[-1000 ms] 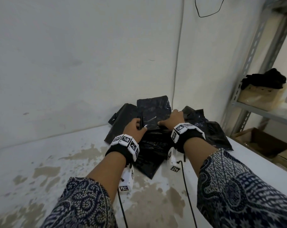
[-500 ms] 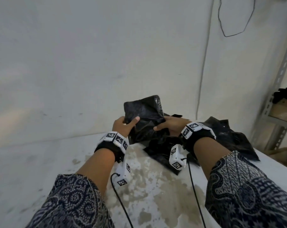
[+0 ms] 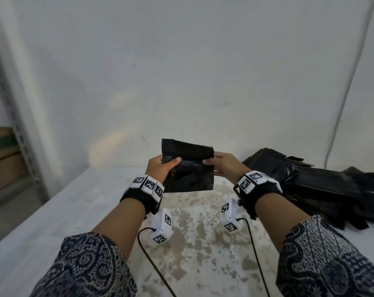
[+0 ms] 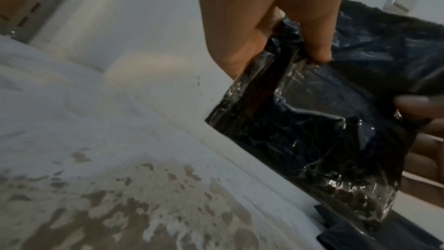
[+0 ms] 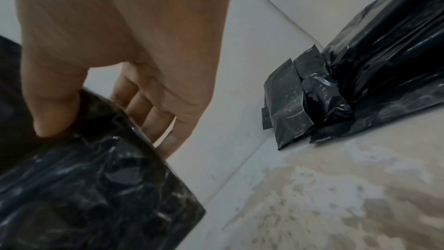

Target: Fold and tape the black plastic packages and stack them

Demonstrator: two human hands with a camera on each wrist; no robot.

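A black plastic package hangs in the air above the table, held upright between both hands. My left hand pinches its left edge, thumb on the near face and fingers behind. My right hand pinches its right edge the same way. The left wrist view shows the package with clear tape across its crinkled face and my left thumb pressing on it. From the right wrist, the package fills the lower left under my right thumb. A heap of black packages lies on the table to the right.
The white table has worn brown patches in the middle and meets a pale wall behind. A metal shelf upright with cardboard stands at the left. The heap of packages leans against the wall. Camera cables trail from both wrists.
Both hands have lifted one package off the heap and carried it left and up, clear of the pile. The view has swung left, so the heap now sits at the right.
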